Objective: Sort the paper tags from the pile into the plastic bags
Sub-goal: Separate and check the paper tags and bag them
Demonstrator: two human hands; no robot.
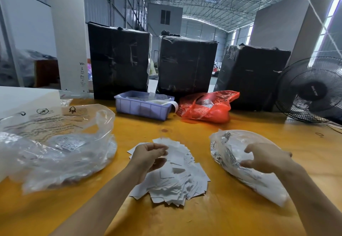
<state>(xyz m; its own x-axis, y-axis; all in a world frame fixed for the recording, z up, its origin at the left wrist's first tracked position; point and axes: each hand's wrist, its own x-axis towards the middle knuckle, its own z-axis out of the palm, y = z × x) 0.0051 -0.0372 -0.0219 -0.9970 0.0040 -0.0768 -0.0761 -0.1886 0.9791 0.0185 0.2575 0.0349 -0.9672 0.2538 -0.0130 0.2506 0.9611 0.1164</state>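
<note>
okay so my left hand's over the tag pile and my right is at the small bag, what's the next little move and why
Probably carry the tag pinched in your left hand across to the small plastic bag, since your right hand is already at it and the tag pile remains large.

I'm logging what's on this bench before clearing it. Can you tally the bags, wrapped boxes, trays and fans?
Clear plastic bags: 2, a big one on the left and a small one under the right hand
Red bag: 1
Black wrapped boxes: 3
Purple tray: 1
Fan: 1
Total: 8
</note>
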